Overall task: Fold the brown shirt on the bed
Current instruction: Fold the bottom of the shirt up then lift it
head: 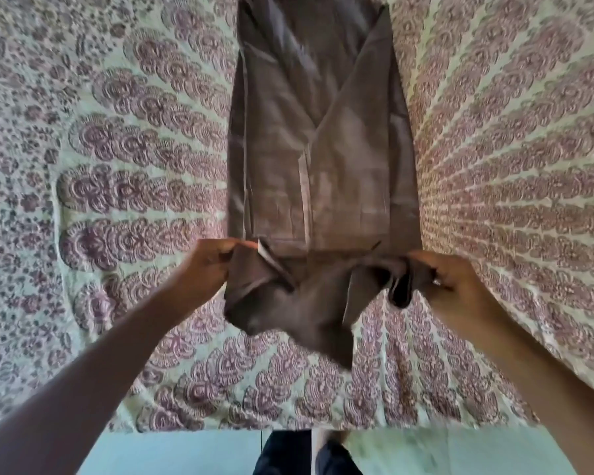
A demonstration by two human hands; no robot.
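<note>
The brown shirt [319,138] lies flat on the bed as a long narrow strip, both sides folded in toward its middle, running away from me. Its near end is lifted off the bed and bunched, sagging between my hands. My left hand [208,267] pinches the near left corner of the shirt. My right hand [450,282] grips the near right corner. Both hands hover just above the bed, level with each other, with my forearms reaching in from the bottom corners.
The bed [117,200] is covered with a pale green sheet printed with purple floral fans. Its near edge [288,428] runs across the bottom. Below it are a light floor and my dark trouser legs [285,454].
</note>
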